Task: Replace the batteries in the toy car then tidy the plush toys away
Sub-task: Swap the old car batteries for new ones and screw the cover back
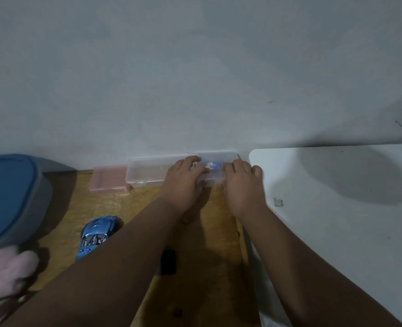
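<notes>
Centre frame by the wall, left hand (183, 180) and right hand (242, 187) both curled onto a small clear plastic case (213, 177), blue toy car (96, 234) lower left on wooden surface (136, 204), pink plush toy (6, 267) far lower left beside blue-lidded bin (8, 197)

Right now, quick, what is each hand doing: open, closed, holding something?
Left hand: grips the small clear box.
Right hand: grips the same box.
</notes>
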